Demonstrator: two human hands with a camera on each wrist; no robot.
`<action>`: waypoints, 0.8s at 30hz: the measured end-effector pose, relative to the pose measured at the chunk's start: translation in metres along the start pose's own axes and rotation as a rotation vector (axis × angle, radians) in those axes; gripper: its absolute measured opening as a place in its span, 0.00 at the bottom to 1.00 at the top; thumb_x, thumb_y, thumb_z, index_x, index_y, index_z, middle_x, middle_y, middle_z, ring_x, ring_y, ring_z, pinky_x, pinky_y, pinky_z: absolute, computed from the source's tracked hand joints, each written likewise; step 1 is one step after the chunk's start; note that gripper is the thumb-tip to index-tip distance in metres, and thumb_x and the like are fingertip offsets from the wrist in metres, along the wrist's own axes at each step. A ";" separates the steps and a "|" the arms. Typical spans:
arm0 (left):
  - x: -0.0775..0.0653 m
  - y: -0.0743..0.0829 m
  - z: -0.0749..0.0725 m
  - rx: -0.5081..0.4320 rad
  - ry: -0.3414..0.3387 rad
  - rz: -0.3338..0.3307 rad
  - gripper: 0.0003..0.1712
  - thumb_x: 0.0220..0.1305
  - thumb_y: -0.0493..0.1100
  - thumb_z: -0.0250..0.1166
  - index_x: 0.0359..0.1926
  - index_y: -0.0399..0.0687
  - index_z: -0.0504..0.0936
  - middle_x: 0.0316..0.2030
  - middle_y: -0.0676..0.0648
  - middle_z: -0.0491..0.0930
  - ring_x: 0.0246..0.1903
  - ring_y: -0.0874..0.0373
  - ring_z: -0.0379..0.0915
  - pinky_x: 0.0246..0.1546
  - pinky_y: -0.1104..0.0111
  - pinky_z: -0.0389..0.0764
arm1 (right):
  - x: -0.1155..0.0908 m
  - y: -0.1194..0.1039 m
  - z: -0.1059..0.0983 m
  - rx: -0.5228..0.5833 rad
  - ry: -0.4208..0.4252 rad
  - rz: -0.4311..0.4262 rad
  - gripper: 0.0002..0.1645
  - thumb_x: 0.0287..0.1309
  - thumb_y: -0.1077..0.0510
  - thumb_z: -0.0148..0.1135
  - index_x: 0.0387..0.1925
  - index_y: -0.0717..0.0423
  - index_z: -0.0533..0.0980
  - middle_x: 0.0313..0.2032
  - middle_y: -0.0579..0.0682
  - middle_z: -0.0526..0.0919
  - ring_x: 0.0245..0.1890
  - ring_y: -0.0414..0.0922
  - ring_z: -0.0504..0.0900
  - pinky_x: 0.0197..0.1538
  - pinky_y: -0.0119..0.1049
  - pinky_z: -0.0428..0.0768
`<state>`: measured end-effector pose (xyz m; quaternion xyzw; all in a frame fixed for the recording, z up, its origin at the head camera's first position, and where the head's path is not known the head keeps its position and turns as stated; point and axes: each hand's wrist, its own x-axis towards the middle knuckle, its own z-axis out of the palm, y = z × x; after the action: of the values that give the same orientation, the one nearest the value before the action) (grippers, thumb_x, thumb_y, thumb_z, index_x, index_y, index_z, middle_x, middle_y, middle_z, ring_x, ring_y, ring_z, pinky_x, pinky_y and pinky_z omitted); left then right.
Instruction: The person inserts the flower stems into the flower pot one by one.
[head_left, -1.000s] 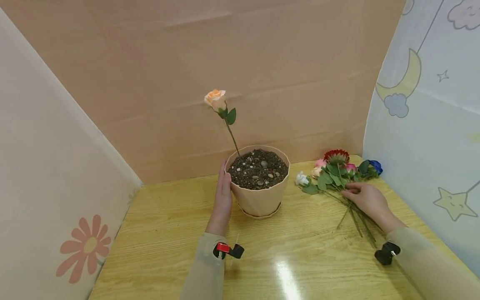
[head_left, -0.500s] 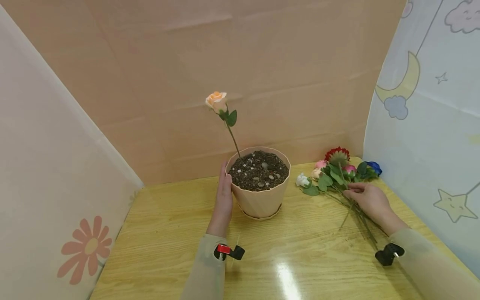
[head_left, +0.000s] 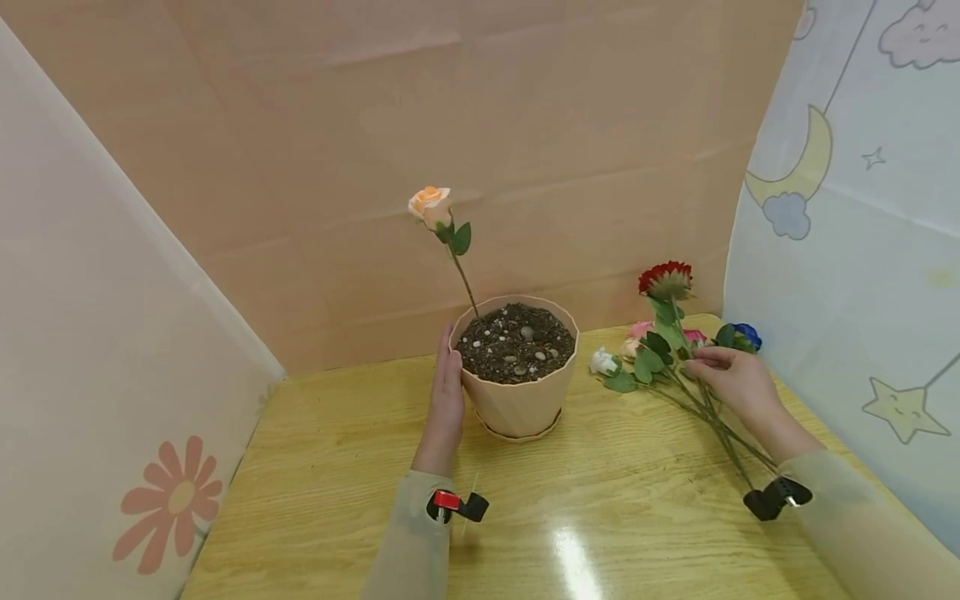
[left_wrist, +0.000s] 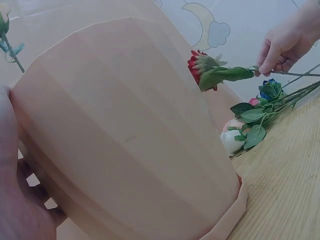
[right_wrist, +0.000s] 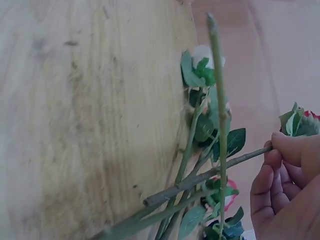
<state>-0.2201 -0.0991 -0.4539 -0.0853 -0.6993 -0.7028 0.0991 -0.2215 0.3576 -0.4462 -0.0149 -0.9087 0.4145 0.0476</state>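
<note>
My left hand [head_left: 445,404] lies flat against the left side of a peach flowerpot [head_left: 523,408], fingers straight along its wall. Dark soil [head_left: 495,346] with small pebbles fills the pot. One peach rose [head_left: 431,207] stands in the soil at the back left, leaning left. Off to the right of the pot, my right hand [head_left: 738,385] pinches the stem of a red flower [head_left: 666,281] between thumb and fingers. In the left wrist view, the red flower head [left_wrist: 204,67] is up above the other blooms. The stem's cut end [right_wrist: 148,201] shows in the right wrist view.
Under the right hand, a white rose [head_left: 602,362], a blue flower [head_left: 746,337] and pink and peach blooms lie on the wooden table [head_left: 337,467], stems crossing toward the front right. A peach backdrop [head_left: 337,167] closes the back; printed cloths [head_left: 847,275] stand at both sides.
The red flower has risen off the bunch, its head now higher and slightly left. My right hand has lifted a little with it. The left hand stays against the pot.
</note>
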 end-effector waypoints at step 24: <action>-0.001 0.003 0.000 0.014 0.001 0.007 0.33 0.92 0.59 0.40 0.90 0.77 0.47 0.89 0.55 0.42 0.87 0.47 0.35 0.83 0.38 0.41 | 0.004 -0.058 0.006 0.109 0.138 -0.129 0.37 0.80 0.40 0.65 0.72 0.65 0.79 0.59 0.66 0.87 0.41 0.26 0.84 0.40 0.22 0.82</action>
<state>-0.2185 -0.0987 -0.4514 -0.0869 -0.7039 -0.6975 0.1024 -0.2253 0.3150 -0.4056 0.0177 -0.8785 0.4572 0.1373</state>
